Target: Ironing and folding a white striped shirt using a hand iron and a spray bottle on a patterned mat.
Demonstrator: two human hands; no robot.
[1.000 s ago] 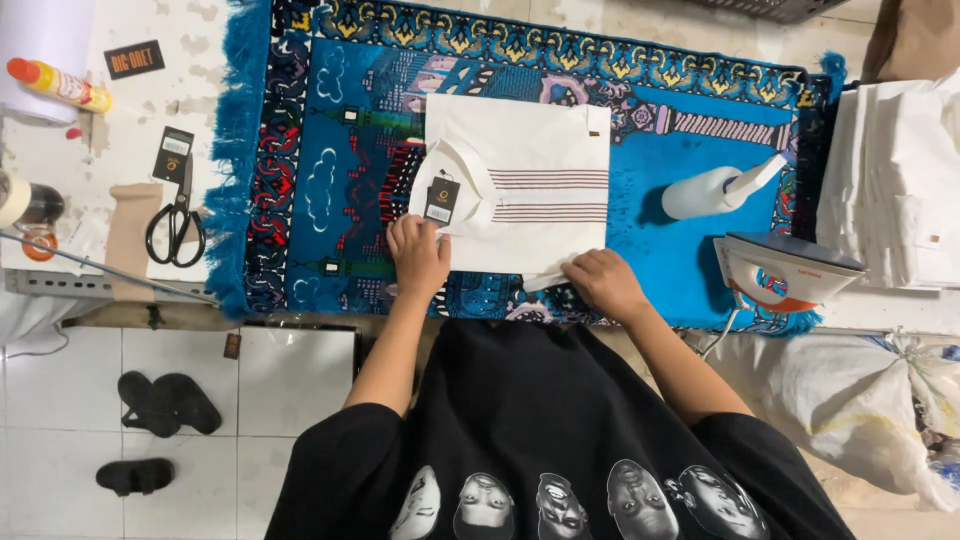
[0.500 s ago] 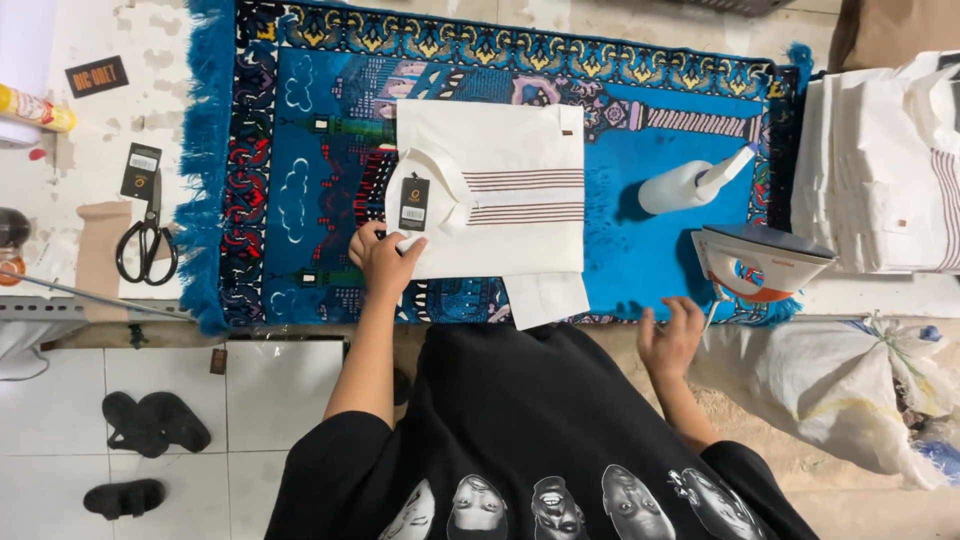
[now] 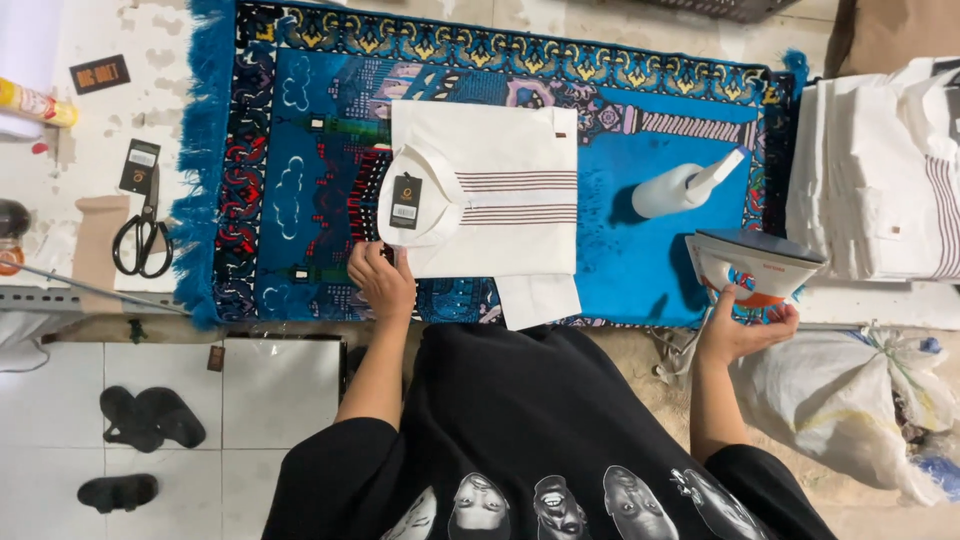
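Black-handled scissors point(image 3: 140, 240) off the rug's left edge, untouched. Blue patterned rug point(image 3: 250, 150) spread as the pressing surface. Left hand point(image 3: 380, 282) laid flat, fingers together, pinning the near left corner of the folded white shirt point(image 3: 500, 190) just below the collar and its dark tag point(image 3: 405, 202); nothing gripped, only pressing down. Shirt square in the rug's middle, one loose flap poking over the near edge. White spray bottle point(image 3: 685, 188) lying right of it. Right hand point(image 3: 745, 325) curled shut around the iron point(image 3: 755, 265) at the rug's near right corner. Reads as the pick-up-the-iron step, pressing not yet begun. Next move calls for lifting clear of the bottle, soleplate down, away from the pinning fingers. Stack of folded white shirts point(image 3: 870, 180) beyond the right edge.
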